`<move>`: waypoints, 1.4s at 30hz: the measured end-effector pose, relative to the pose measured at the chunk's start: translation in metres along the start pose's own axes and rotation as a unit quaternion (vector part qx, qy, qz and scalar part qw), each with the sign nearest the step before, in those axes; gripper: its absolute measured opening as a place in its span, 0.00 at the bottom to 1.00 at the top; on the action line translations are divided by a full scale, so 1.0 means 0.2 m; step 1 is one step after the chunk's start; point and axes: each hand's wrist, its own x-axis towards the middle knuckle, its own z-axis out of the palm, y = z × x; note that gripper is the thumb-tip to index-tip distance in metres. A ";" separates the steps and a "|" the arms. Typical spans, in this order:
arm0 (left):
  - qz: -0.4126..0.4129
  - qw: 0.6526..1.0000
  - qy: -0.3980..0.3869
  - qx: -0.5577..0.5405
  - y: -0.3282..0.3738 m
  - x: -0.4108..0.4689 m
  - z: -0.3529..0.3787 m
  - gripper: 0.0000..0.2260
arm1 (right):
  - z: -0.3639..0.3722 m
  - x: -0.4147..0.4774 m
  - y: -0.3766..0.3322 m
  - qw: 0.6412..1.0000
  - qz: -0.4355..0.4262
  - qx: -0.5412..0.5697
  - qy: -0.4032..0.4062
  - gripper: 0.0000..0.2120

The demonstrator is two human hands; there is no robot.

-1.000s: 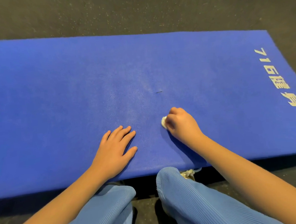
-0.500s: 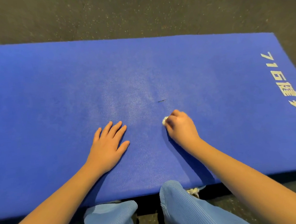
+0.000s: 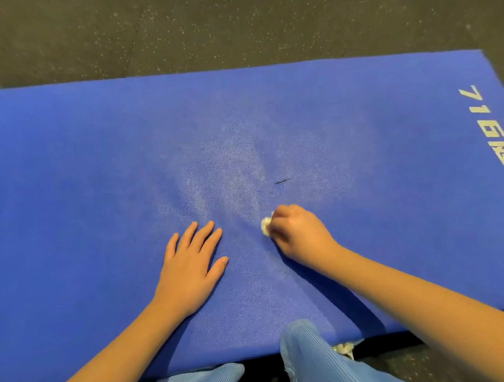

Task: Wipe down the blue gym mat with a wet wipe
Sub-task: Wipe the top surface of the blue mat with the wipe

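Our left hand (image 3: pixel 190 265) flat, fingers straight, on mat (image 3: pixel 82 186) | our right hand (image 3: pixel 299 235) clenched around wipe (image 3: pixel 265 226), near middle

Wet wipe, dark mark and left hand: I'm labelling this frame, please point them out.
wet wipe (image 3: pixel 265 226), head view, white wad's middle
dark mark (image 3: pixel 282 181), head view, its middle
left hand (image 3: pixel 187 262), head view, back of hand

Bare forearms (image 3: pixel 413 287), light-blue ribbed trousers (image 3: pixel 311 361), white shoelace (image 3: pixel 344 349) showing by R leg.
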 end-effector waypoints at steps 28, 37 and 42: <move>0.021 0.999 0.003 -0.042 -0.03 0.08 -0.06 0.32 | -0.03 0.27 0.13 0.999 -0.026 -0.018 -0.037 0.09; -0.001 0.999 -0.017 0.029 -0.14 0.25 -0.04 0.30 | -0.04 0.28 0.06 0.995 0.000 -0.003 -0.100 0.08; 0.021 0.999 0.005 0.034 -0.16 0.27 -0.03 0.27 | -0.09 0.48 0.24 0.996 0.082 -0.046 -0.001 0.08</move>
